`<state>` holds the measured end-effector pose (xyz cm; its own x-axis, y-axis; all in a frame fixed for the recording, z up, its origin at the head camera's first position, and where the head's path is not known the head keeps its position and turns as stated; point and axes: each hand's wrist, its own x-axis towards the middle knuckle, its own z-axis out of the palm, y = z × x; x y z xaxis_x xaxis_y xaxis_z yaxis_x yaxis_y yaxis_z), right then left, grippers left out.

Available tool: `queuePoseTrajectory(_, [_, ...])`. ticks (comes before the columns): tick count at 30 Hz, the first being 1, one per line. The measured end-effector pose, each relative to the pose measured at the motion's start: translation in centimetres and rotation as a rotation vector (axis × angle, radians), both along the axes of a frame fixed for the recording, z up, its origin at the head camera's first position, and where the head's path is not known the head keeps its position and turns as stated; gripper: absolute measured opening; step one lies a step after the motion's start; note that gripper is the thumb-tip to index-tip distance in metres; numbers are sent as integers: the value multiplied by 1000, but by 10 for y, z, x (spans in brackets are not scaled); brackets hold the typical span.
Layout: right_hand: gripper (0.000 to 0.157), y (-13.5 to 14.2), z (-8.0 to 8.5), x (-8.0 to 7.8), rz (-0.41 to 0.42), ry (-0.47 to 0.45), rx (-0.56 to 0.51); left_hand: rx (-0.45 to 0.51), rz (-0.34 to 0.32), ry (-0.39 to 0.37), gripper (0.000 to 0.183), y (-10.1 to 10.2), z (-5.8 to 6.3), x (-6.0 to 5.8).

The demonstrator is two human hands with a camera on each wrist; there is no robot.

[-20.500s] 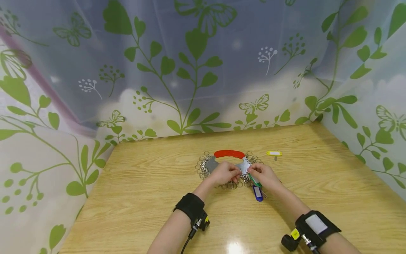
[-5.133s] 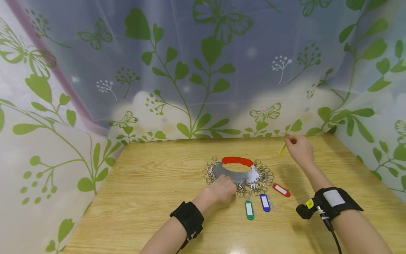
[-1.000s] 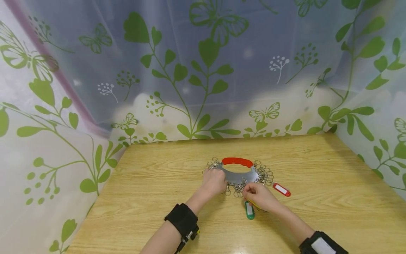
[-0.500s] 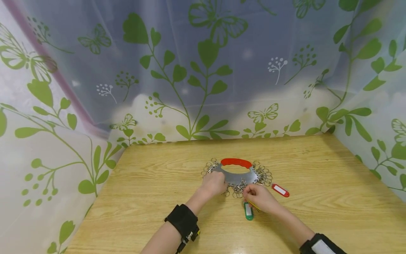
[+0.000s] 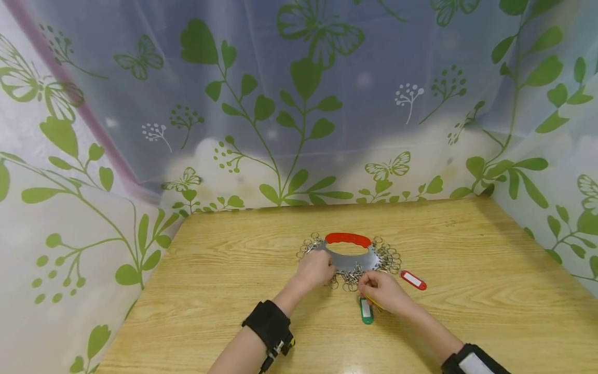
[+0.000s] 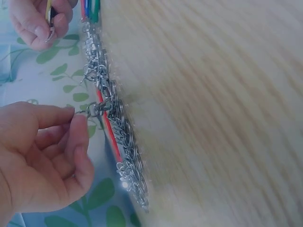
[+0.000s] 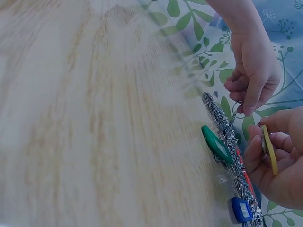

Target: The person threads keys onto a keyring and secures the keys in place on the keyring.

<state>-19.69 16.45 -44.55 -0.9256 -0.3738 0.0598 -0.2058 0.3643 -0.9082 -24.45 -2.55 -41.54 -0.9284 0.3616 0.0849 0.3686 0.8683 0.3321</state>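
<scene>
A metal key holder (image 5: 350, 262) with a red handle (image 5: 348, 239) lies on the table, fringed with several clips and key rings. My left hand (image 5: 315, 268) pinches one of those rings (image 7: 237, 107) between thumb and fingertip, raising it from the row. Just right of it, my right hand (image 5: 386, 292) holds a yellow key tag (image 7: 271, 151) with its small metal ring, apart from the holder. A green key tag (image 5: 366, 311) lies at the holder's near edge. The blue key tag (image 7: 241, 210) beside it is hidden in the head view.
A red key tag (image 5: 413, 280) lies right of the holder on the wooden table (image 5: 224, 265). Leaf-patterned curtains (image 5: 303, 130) close off the back and both sides. Black camera straps (image 5: 268, 326) circle the wrists.
The yellow tag, lying at the back right at first, was lifted by my right hand and carried to the holder's near edge. My left hand moved slightly left. The last second shows almost no movement.
</scene>
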Motion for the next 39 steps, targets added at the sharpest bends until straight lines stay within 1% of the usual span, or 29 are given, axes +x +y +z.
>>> queuePoseTrajectory(2, [9,0,1,-1,-7,5,0,76,-13,-60,42,-1,-1,-1])
queuePoseTrajectory(6, [10,0,0,-4,-45,30,13,264,-48,-237,24,-4,-4,-4])
queuePoseTrajectory(7, [9,0,0,-5,-56,36,16,315,-58,-285,20,-5,-4,-5])
queuePoseTrajectory(9, [9,-1,-1,-7,-77,45,29,379,-74,-366,18,-7,-5,-6])
queuePoseTrajectory(11, [9,-1,-2,-9,-89,48,41,419,-92,-426,17,-8,-5,-6])
queuePoseTrajectory(13, [9,-1,-3,-10,-90,44,45,427,-110,-471,18,-9,-6,-6])
queuePoseTrajectory(15, [9,-2,-4,-11,-84,43,53,421,-134,-495,20,-11,-6,-7])
queuePoseTrajectory(21, [10,-2,-7,-10,-48,66,62,432,-197,-517,21,-14,-12,-8])
queuePoseTrajectory(26, [11,-3,-6,-10,-42,44,54,443,-214,-508,20,-14,-13,-9])
queuePoseTrajectory(29, [10,-4,-6,-11,-45,27,59,421,-214,-481,20,-13,-11,-9])
queuePoseTrajectory(32, [10,-4,-6,-14,-36,40,91,388,-208,-449,19,-11,-10,-8])
queuePoseTrajectory(36, [10,-6,-5,-15,4,64,139,344,-207,-398,20,-11,-8,-8])
queuePoseTrajectory(39, [12,-7,-2,-15,30,56,165,328,-200,-365,20,-11,-6,-7])
